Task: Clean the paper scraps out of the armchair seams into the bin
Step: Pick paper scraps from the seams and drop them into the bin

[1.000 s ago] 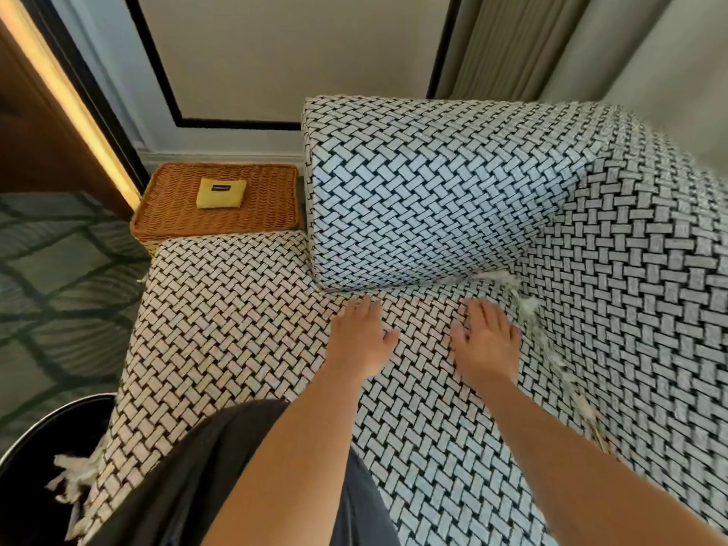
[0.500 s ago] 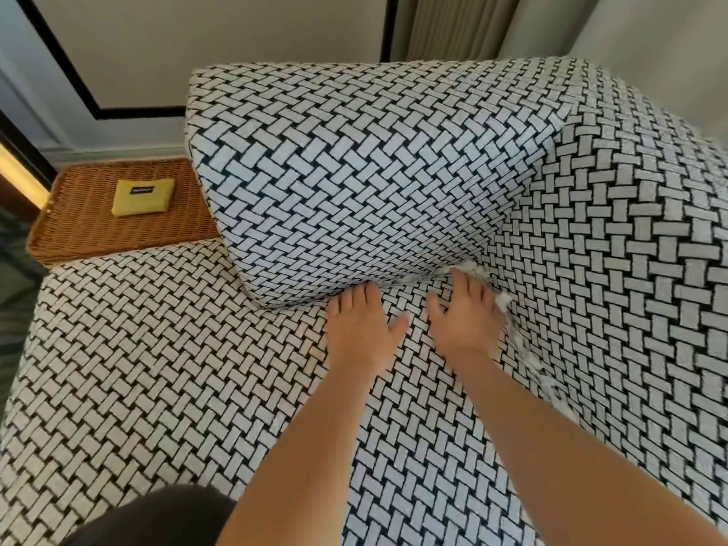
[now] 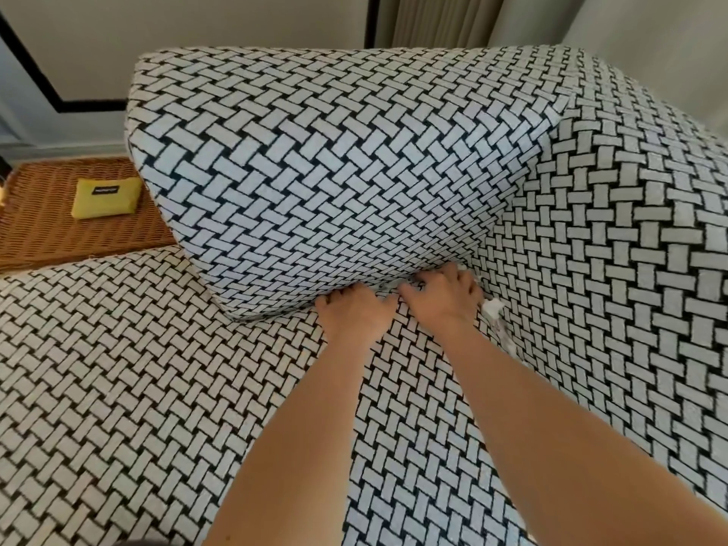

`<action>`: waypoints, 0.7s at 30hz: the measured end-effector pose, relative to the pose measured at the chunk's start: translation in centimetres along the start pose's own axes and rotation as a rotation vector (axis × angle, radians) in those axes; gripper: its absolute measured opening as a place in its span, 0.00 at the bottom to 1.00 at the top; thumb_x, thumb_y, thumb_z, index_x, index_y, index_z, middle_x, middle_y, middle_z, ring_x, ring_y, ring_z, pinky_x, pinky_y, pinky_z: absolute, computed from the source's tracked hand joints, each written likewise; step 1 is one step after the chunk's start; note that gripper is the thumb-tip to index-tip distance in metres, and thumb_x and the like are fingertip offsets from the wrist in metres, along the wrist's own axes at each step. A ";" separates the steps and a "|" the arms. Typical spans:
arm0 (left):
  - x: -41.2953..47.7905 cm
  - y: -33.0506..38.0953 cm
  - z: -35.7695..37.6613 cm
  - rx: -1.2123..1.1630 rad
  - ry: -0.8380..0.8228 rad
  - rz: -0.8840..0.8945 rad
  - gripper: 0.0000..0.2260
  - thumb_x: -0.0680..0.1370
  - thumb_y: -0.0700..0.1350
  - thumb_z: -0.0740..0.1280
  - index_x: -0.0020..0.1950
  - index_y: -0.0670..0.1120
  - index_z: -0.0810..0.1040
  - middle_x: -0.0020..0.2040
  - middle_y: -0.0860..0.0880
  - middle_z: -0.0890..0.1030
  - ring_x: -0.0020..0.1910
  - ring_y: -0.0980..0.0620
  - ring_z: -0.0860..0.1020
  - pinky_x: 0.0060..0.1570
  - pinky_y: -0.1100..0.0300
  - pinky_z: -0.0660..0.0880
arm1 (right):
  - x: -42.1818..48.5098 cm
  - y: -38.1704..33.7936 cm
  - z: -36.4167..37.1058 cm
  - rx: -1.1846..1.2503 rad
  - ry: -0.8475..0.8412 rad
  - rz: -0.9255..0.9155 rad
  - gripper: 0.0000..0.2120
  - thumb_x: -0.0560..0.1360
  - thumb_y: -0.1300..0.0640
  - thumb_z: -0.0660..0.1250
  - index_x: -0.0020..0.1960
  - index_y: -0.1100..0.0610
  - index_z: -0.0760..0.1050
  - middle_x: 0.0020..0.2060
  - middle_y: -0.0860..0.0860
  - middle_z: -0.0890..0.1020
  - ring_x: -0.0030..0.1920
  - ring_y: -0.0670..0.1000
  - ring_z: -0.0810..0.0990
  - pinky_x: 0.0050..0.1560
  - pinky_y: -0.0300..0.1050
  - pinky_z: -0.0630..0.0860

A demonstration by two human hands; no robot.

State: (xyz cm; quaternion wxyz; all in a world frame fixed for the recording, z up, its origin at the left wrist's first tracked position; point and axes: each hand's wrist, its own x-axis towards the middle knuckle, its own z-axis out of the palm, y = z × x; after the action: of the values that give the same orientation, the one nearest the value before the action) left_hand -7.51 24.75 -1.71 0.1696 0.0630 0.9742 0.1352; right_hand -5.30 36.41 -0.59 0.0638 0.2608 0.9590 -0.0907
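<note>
Far left, a flat wicker tray sits beside the armchair, its left side cut off by the frame edge. A small yellow pouch with a dark label too small to read lies on it.

The seat, the blocky armrest and the back all wear the same coarse black-and-white basket-weave cloth.

The person's bare forearms reach in from the near edge. The left hand lies palm down on the seat, fingers bent into the seam under the armrest. The tips are hidden, so it is unclear whether it is grasping anything.

The right hand is just beside it, fingers curled into the corner where armrest, seat and back meet. Whether it is clenched on paper cannot be told.

Touching its outer edge, the white shredded scraps lie in the seam between seat and back. The ragged strip runs lengthwise along that seam, from the corner towards the near right, and soon disappears behind the right forearm.
</note>
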 end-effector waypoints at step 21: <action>0.4 -0.8 -1.4 -0.153 -0.209 0.055 0.20 0.81 0.55 0.47 0.69 0.55 0.68 0.71 0.50 0.69 0.71 0.46 0.63 0.70 0.46 0.52 | 1.0 -0.6 0.4 0.201 0.007 0.004 0.12 0.72 0.42 0.65 0.52 0.44 0.80 0.56 0.52 0.75 0.64 0.57 0.65 0.67 0.55 0.54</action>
State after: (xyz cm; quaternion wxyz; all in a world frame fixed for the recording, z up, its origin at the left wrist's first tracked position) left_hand -8.45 23.67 -0.82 0.2708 0.0902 0.9359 0.2064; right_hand -6.43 36.34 -1.03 0.0342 0.2682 0.9448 -0.1853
